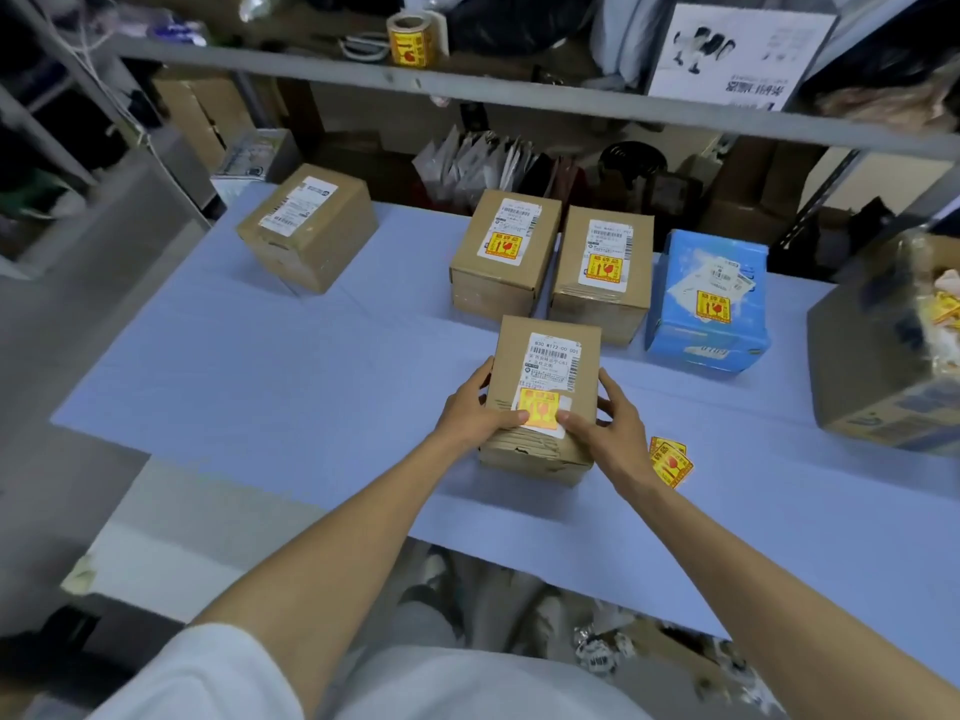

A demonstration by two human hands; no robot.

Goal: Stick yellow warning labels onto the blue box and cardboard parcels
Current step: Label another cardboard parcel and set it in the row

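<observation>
A cardboard parcel (540,439) stands near the table's front edge, a yellow warning label (540,406) on its top. My left hand (475,405) holds the parcel's left side, its thumb pressing the label's left edge. My right hand (608,418) holds the right side, thumb on the label's right edge. Behind stand two labelled cardboard parcels (506,252) (602,275) and the blue box (709,298), which also bears a yellow label. A further cardboard parcel (306,226) at far left shows only a white shipping label. Loose yellow labels (672,462) lie right of my right wrist.
A roll of yellow labels (410,39) sits on the grey shelf (519,93) above. A large open carton (883,366) with label scraps stands at the table's right edge. The pale blue table (260,366) runs left. Bags and boxes crowd the back.
</observation>
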